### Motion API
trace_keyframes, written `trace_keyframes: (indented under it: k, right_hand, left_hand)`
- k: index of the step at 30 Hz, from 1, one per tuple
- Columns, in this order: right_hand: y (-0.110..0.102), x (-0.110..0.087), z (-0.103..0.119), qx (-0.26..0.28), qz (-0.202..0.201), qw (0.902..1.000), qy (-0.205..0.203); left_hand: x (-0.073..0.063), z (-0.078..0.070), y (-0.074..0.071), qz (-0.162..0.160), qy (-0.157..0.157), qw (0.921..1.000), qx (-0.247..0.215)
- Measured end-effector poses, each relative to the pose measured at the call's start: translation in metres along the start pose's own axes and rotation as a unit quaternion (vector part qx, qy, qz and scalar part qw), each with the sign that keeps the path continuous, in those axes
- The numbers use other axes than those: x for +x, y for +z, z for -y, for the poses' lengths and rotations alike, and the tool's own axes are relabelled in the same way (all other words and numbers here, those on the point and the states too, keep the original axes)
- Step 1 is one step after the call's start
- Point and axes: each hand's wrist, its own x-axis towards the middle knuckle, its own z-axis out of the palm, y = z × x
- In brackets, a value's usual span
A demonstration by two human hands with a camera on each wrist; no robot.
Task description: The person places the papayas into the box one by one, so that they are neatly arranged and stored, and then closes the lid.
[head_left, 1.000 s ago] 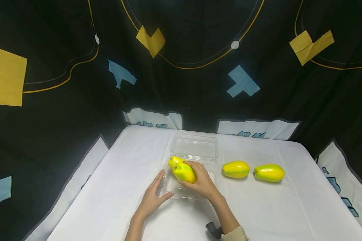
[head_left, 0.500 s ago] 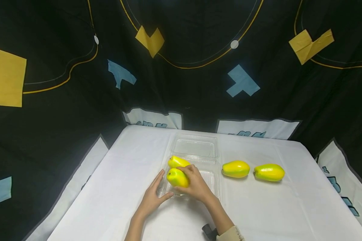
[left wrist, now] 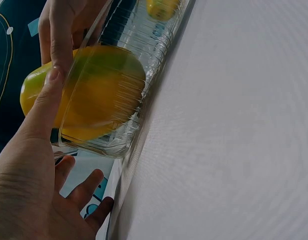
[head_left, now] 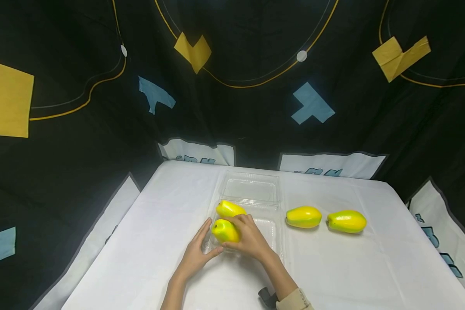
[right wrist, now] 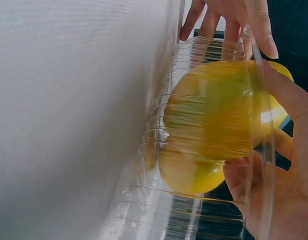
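Observation:
My right hand (head_left: 252, 241) grips a yellow-green papaya (head_left: 225, 231), low in the front left part of a clear plastic clamshell container (head_left: 270, 232). Just behind it, a second papaya (head_left: 230, 209) lies in the same container. Spread along the container's left side, my left hand (head_left: 195, 254) holds nothing, its thumb close to the front rim. Seen through the ribbed wall in the left wrist view, the gripped papaya (left wrist: 109, 90) sits inside the box with its end above the rim. In the right wrist view, my fingers and thumb span the fruit (right wrist: 213, 110).
The container's lid (head_left: 249, 189) lies folded back toward the far table edge. Two more papayas, a nearer one (head_left: 304, 217) and one farther right (head_left: 346, 221), lie on the white tablecloth (head_left: 333, 267). A black curtain (head_left: 248, 120) hangs behind the table.
My right hand has lowered the papaya into the container, moving it left and toward me, away from the fruit behind it. My left hand has stayed in place.

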Motion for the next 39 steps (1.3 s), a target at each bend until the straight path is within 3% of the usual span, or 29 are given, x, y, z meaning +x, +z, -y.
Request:
trace_keyframes:
  k: [15, 39]
  right_hand:
    - [0.0037, 0.0019, -0.0011, 0.008, 0.017, 0.9998, 0.0]
    - [0.0073, 0.0002, -0.0074, 0.014, 0.0, 0.9998, -0.014]
  left_hand:
    - [0.0001, -0.0026, -0.0008, 0.002, -0.008, 1.0, -0.002]
    - [0.0001, -0.0022, -0.0013, 0.005, -0.011, 0.9999, -0.005]
